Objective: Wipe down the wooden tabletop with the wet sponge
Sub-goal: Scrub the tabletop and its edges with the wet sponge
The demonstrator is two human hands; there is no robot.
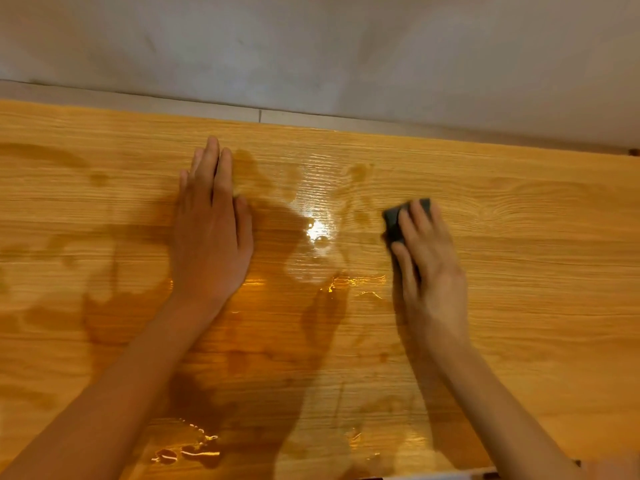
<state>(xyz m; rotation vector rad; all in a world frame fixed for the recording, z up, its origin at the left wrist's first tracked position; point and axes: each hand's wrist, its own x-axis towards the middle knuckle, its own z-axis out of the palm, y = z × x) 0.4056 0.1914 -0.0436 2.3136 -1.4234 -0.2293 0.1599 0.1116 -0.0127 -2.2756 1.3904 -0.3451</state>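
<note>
I count two hands and one sponge on one wooden tabletop (519,209). My left hand (211,233) lies flat on the wood, palm down, fingers straight and close together, holding nothing. My right hand (429,258) presses the dark sponge (393,220) against the surface, fingers and thumb curled over it; the sponge sits right of centre, mostly hidden under the fingers. Wet patches (242,323) and shining water streaks spread across the middle and near parts of the tabletop. A pale wall (311,46) runs along the far edge.
</note>
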